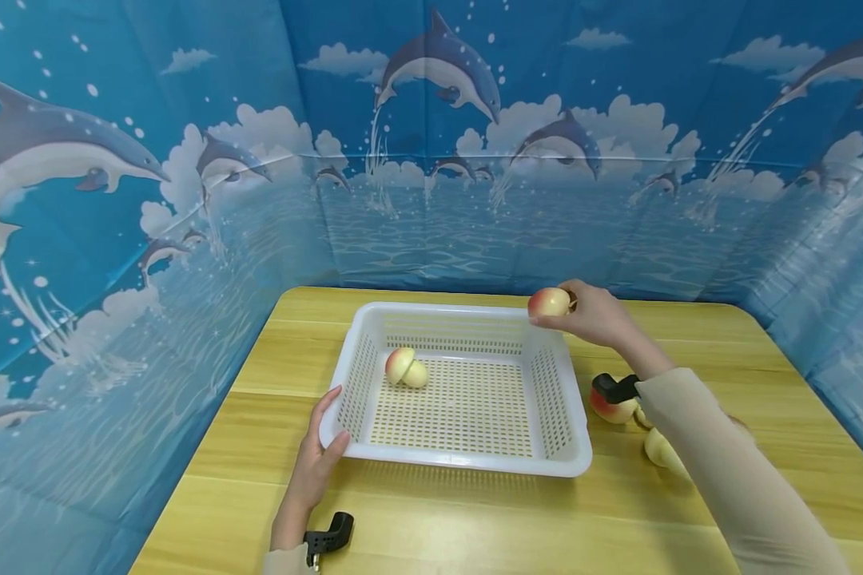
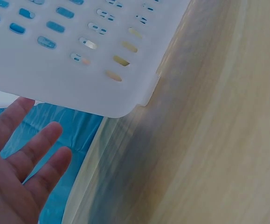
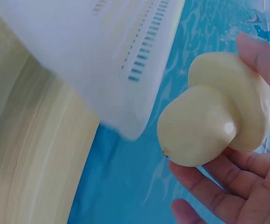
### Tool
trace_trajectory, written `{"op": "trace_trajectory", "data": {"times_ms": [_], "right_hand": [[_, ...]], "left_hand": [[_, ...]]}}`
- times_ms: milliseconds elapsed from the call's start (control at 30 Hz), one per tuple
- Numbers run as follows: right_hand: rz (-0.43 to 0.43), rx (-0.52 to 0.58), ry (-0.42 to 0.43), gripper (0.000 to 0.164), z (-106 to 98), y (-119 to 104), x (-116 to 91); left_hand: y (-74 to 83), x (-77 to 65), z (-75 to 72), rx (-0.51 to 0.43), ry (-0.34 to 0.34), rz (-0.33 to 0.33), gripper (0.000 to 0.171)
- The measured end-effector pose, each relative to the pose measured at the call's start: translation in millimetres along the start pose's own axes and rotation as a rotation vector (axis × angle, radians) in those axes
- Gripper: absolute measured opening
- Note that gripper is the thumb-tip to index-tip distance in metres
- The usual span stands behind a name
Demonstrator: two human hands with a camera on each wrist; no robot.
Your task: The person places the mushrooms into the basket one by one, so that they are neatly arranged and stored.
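A toy mushroom with a red-and-yellow cap is held between the thumb and fingers of my right hand, over the basket's far right corner. The right wrist view shows its cream underside and rounded stem. At the near left corner, my left hand grips the white plastic basket, thumb on the rim. Several of its fingers stretch out beside the basket's wall in the left wrist view. Another toy mushroom lies on its side inside the basket, towards the left.
More toy mushrooms lie on the wooden table right of the basket, partly hidden under my right forearm. A red-capped one is near the wrist camera. Behind the table hangs a blue dolphin-print curtain.
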State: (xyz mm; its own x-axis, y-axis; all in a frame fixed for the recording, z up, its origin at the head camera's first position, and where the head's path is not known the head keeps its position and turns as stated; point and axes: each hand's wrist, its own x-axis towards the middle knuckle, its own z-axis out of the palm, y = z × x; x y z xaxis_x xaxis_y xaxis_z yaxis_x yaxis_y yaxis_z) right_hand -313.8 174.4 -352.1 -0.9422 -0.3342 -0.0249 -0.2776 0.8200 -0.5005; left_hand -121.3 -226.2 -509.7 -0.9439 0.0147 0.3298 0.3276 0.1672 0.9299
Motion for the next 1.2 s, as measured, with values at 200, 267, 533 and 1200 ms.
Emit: {"op": "trace_trajectory", "data": {"times_ms": [200, 267, 533, 1200], "right_hand": [[-0.033, 0.014, -0.002, 0.090, 11.4, -14.9, 11.9], [-0.045, 0.014, -0.008, 0.089, 15.8, -20.2, 15.6], [-0.087, -0.004, -0.040, 0.077, 34.1, -37.3, 25.7], [-0.151, -0.052, -0.083, 0.073, 76.3, -59.1, 41.7]], "left_hand": [[0.3, -0.2, 0.1, 0.001, 0.001, 0.000, 0.063], [-0.1, -0.3, 0.0, -0.002, 0.006, -0.003, 0.062], [-0.2, 0.1, -0.6, 0.006, -0.003, -0.001, 0.063], [-2.1, -0.1, 0.2, 0.002, 0.025, -0.030, 0.064]]}}
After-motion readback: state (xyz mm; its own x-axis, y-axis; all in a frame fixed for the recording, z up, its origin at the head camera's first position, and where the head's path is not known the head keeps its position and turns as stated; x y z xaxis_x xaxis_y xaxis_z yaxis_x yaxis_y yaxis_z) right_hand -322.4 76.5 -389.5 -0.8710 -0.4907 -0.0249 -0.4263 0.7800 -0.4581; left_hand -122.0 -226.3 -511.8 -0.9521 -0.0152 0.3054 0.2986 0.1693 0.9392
